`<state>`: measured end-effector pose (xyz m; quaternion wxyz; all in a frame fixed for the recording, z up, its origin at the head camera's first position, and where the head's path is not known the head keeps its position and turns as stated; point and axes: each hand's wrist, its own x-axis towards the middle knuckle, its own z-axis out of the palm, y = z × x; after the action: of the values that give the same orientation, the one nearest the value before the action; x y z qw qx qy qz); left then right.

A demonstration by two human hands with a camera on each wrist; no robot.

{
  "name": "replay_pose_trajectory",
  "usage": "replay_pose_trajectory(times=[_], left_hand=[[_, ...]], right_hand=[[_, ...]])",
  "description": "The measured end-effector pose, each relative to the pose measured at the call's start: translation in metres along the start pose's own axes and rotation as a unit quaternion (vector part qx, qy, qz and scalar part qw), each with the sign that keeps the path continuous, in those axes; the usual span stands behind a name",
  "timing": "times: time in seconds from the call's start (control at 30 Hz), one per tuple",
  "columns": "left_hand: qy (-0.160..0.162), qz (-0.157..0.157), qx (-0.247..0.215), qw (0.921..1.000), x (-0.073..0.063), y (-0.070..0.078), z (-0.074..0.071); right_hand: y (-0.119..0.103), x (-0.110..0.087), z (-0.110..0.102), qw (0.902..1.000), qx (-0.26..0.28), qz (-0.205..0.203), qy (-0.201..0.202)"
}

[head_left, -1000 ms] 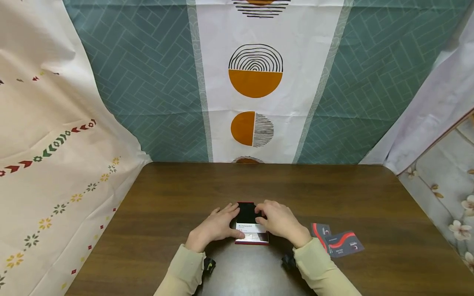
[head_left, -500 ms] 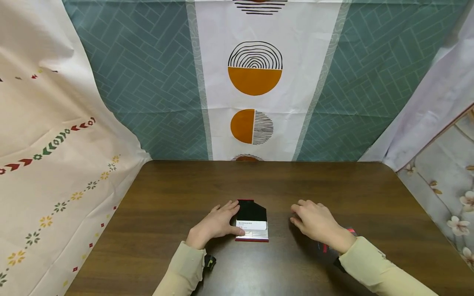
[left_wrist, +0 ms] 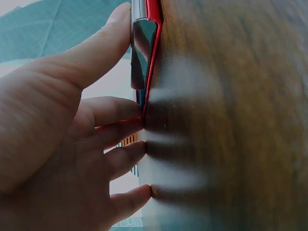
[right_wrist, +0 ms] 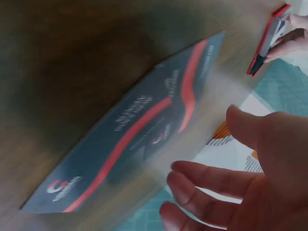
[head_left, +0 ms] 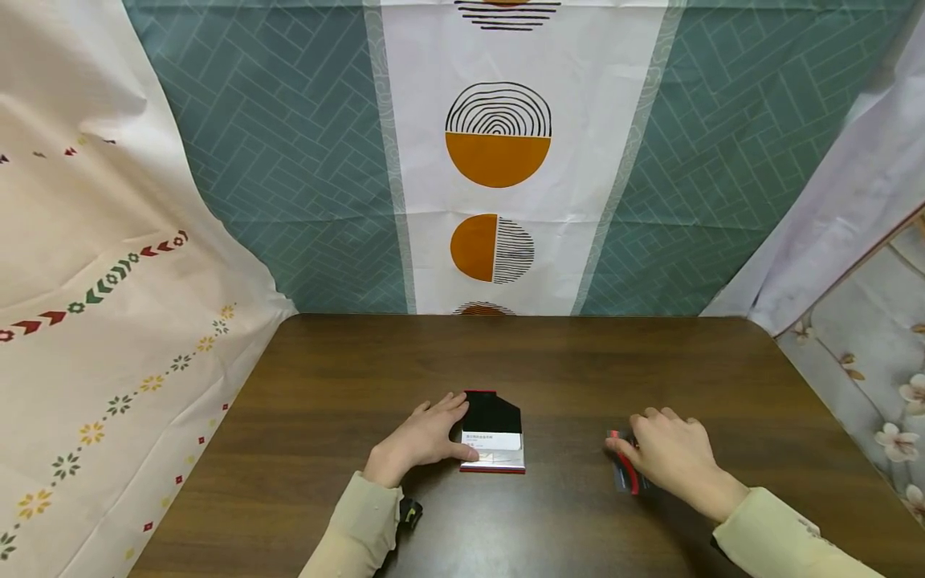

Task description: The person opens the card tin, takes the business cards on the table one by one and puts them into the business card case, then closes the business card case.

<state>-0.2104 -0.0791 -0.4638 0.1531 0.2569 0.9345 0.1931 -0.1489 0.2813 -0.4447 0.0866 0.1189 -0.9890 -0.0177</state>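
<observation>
A card case (head_left: 493, 413) with a red edge lies unfolded at mid-table, its black flap pointing away and its silver part nearest me. A white card (head_left: 503, 441) shows in it. My left hand (head_left: 422, 441) rests along its left side. In the left wrist view the thumb presses on the silver part (left_wrist: 139, 9), and the fingers are fairly straight, with tips at the flap's edge and table. My right hand (head_left: 675, 453) hovers over two overlapping dark grey cards (right_wrist: 110, 149) with red stripes. Its fingers are loosely bent and hold nothing; in the head view it partly hides the cards.
The brown wooden table (head_left: 347, 361) has rounded far corners. A patterned curtain (head_left: 289, 201) hangs behind its far edge. Cream cloth (head_left: 87, 241) hangs on the left and pale floral cloth (head_left: 867, 385) on the right.
My right hand has left the card case and moved right to the dark grey cards. The case's black flap is uncovered. My left hand has stayed in place.
</observation>
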Motion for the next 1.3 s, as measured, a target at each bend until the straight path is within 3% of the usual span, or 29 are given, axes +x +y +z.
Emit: replay_pose_trajectory(times=[0.3, 0.5, 0.63, 0.8, 1.07, 1.3], left_hand=[[-0.005, -0.005, -0.001, 1.0, 0.001, 0.0, 0.001], [-0.002, -0.006, -0.003, 1.0, 0.002, -0.001, 0.001], [0.0, -0.006, -0.003, 1.0, 0.001, -0.001, 0.001], [-0.002, -0.007, 0.003, 1.0, 0.001, 0.0, 0.002], [-0.004, -0.01, 0.005, 0.9999, 0.002, -0.001, 0.001], [-0.007, -0.011, 0.004, 0.9999, 0.002, -0.001, 0.001]], right_hand=[[0.001, -0.013, 0.01, 0.9993, -0.019, 0.0, -0.031], [-0.003, -0.013, 0.014, 0.9997, -0.002, -0.007, -0.021], [-0.004, -0.01, 0.013, 0.9989, 0.025, -0.01, -0.039], [-0.005, -0.007, 0.014, 0.9938, 0.075, -0.008, -0.082], [-0.002, 0.004, 0.012, 0.9853, 0.137, 0.02, -0.1], [0.002, 0.019, 0.007, 0.9725, 0.168, 0.025, -0.16]])
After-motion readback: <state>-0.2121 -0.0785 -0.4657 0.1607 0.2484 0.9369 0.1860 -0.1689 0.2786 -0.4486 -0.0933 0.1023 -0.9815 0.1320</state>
